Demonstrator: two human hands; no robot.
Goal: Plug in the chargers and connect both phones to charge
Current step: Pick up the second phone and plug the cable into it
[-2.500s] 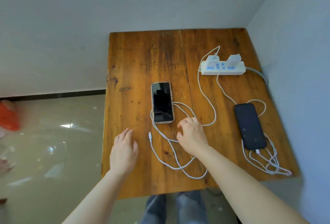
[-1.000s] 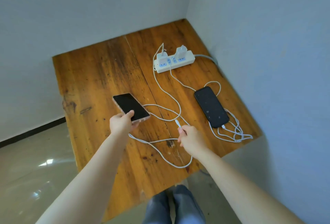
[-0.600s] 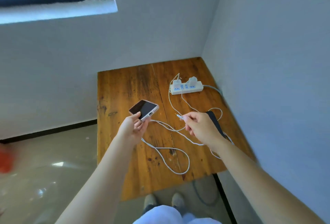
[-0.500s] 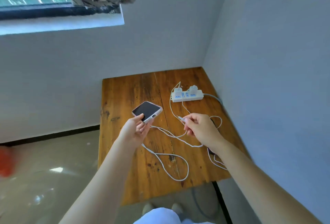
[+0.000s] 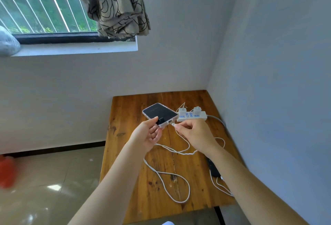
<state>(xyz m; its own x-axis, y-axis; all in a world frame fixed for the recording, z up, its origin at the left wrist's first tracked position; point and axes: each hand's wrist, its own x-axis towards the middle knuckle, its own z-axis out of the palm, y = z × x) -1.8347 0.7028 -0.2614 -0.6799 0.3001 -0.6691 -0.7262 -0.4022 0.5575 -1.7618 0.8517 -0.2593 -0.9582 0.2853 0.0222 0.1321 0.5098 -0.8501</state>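
White cable end (image 5: 173, 125) sits pinched between our right thumb and forefinger, near the centre of the frame, its tip just beside the bottom edge of the pale-cased phone (image 5: 160, 114); we cannot tell whether it has entered the port. Our right hand (image 5: 195, 135) is curled closed around that plug, the other fingers folded in. Our left hand (image 5: 147, 136) grips the pale-cased phone by its near corner, thumb on the dark screen and fingers underneath, holding it raised above the table and tilted, screen up.

From the plug the white cable (image 5: 172, 176) drops below our right hand, runs across the wood and forms a loose loop toward the lower centre of the frame. Behind the raised phone, a white power strip (image 5: 196, 115) lies at the far side of the wooden table (image 5: 129, 153), with two white chargers (image 5: 197, 110) standing in it. To the lower right, mostly hidden by our right forearm, a black phone (image 5: 213, 169) lies flat on the table with a second white cable (image 5: 219, 185) coiled at its near end.

The table stands in a corner of pale walls. At the upper left of the frame we see a barred window (image 5: 44, 9) and a patterned curtain (image 5: 116, 6) hanging over it.
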